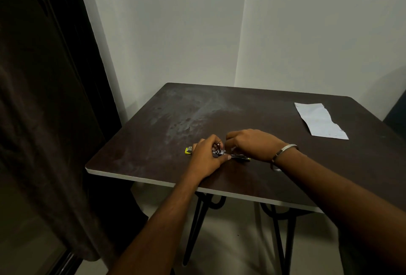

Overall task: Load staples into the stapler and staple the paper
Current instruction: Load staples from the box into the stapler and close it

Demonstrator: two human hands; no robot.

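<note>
Stapler [228, 155] lies on the dark brown table [274, 107], close to the table's near edge, long axis running left–right. It appears opened out flat: metal parts show between the two hands, and its right end pokes out from under the right hand.

Left hand [207, 156]: resting on the left part of the stapler, fingers curled, thumb stretched right along the stapler's near side. It is closed onto the stapler body.

Right hand [252, 145]: just right of the left hand, nearly touching it, fingers curled down over the stapler's middle. Fingertips are hidden from the camera, so I cannot tell whether they pinch anything. A metal bangle [283, 153] sits on the right wrist.

Small yellow item [188, 150], possibly a staple box, lies on the table just left of the stapler, partly behind the left hand; too small to identify with certainty.

White sheet of paper [319, 119]: flat on the table, well apart from the stapler, toward the far right corner, untouched by either hand.
</note>
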